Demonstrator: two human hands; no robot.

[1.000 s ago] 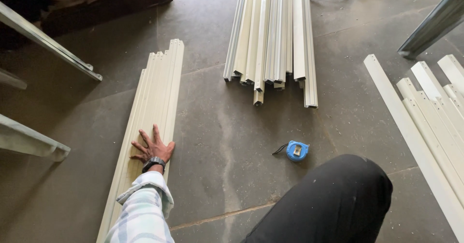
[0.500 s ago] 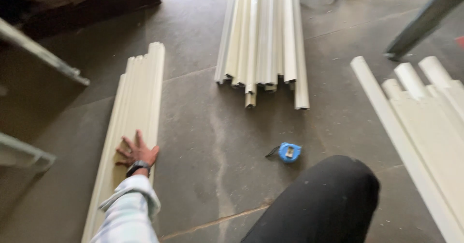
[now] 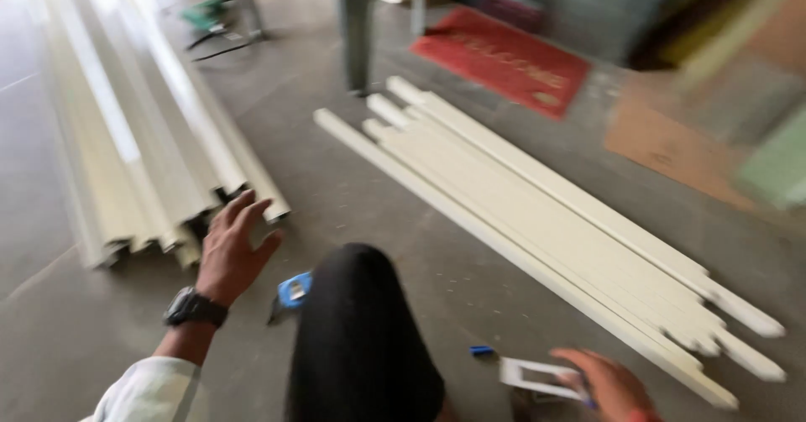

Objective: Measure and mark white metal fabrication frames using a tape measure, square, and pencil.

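My left hand (image 3: 228,254) is open, fingers spread, hovering above the floor (image 3: 353,187) just beside the near ends of the cream channel profiles (image 3: 143,153), touching nothing I can make out. Blue tape measure (image 3: 294,290) sits on the floor just right of that hand, tight against my knee (image 3: 357,338). My right hand (image 3: 609,384) is low at the frame edge, fingers closed on a small white rectangular frame-like piece (image 3: 537,377); blurred, so I can't tell exactly what it is. A short blue pen-like item (image 3: 481,350) lies just left of it. A second stack of flat white strips (image 3: 546,229) runs diagonally on my right, its ends staggered near the right hand. View is motion-smeared. Risks as I judge them: the profile ends look thin-edged, so an open palm coming down on them could get cut; the knee could nudge or pin the tape measure; the staggered strip ends could catch the right hand and shift the stack.
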